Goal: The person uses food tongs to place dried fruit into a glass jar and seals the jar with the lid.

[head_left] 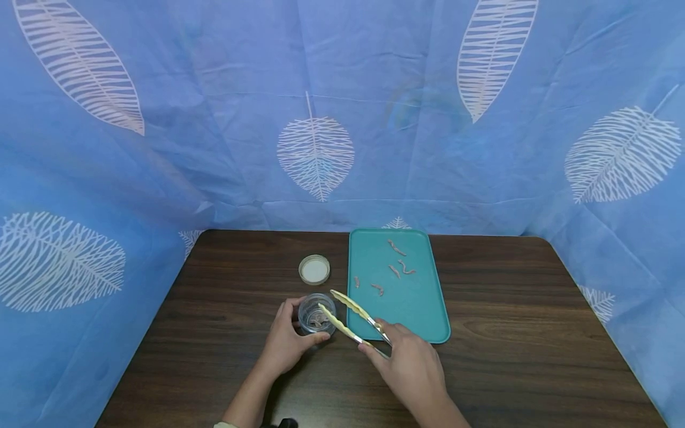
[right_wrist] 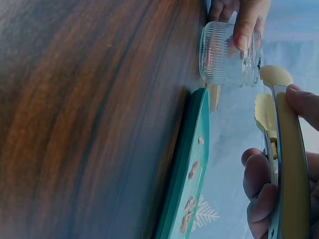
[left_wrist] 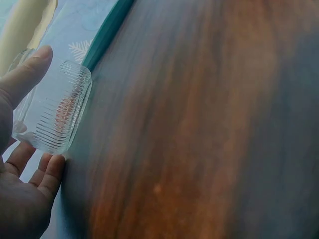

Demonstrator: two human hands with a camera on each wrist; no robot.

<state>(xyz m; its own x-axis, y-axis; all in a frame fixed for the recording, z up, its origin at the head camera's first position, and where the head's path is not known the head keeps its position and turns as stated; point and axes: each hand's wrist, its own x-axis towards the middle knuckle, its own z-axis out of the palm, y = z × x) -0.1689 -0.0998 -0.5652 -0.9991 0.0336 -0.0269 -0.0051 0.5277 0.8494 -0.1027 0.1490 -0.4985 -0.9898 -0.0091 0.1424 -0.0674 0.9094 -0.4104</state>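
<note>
A clear ribbed glass jar (head_left: 309, 302) stands upright on the table with a few small pinkish-brown pieces at its bottom. My left hand (head_left: 288, 340) holds it round the side, thumb at the near rim, as the left wrist view also shows. In my right hand (head_left: 414, 362) is a pair of tongs (head_left: 348, 302) with pale yellow tips. The tongs' arms are spread; one tip lies over the jar's mouth, the other just right of it, with nothing seen between them. Several thin pinkish strips (head_left: 395, 271) lie scattered on a teal tray (head_left: 412, 315) to the right.
A round lid (head_left: 314, 270) lies behind the jar, left of the tray. The dark wood table (head_left: 508, 321) reaches back to a blue cloth (head_left: 241, 119) with white leaf prints. A small black object (head_left: 288, 423) shows at the table's front edge.
</note>
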